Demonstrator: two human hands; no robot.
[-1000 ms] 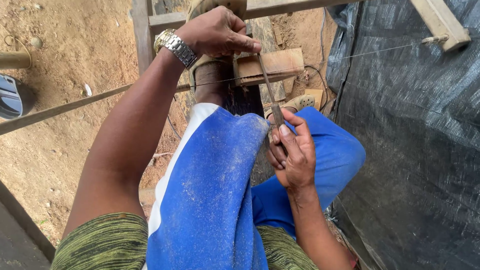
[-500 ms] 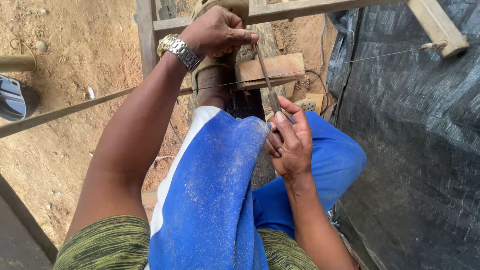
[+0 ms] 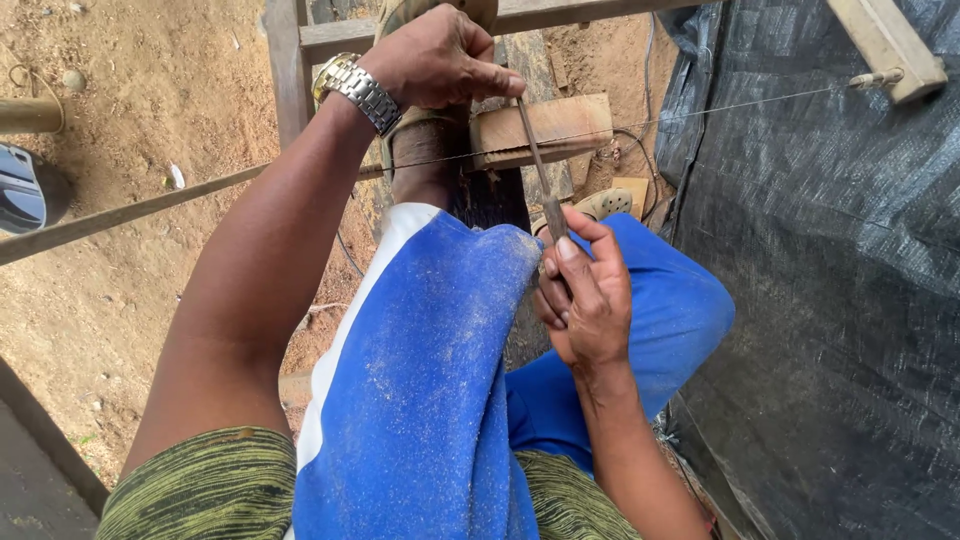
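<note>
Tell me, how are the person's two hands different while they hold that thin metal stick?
The left hand is stretched far out and grips the top end of the thin metal rod; the right hand stays close by the blue-clad knee and pinches the lower end. The left wrist wears a metal watch; the right wrist is bare. Both hold the same rod.

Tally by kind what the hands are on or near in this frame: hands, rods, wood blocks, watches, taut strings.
Hands: 2, left hand and right hand
Thin metal rod: 1
Wood block: 1
Wristwatch: 1
Taut string: 1
Total: 6
</note>
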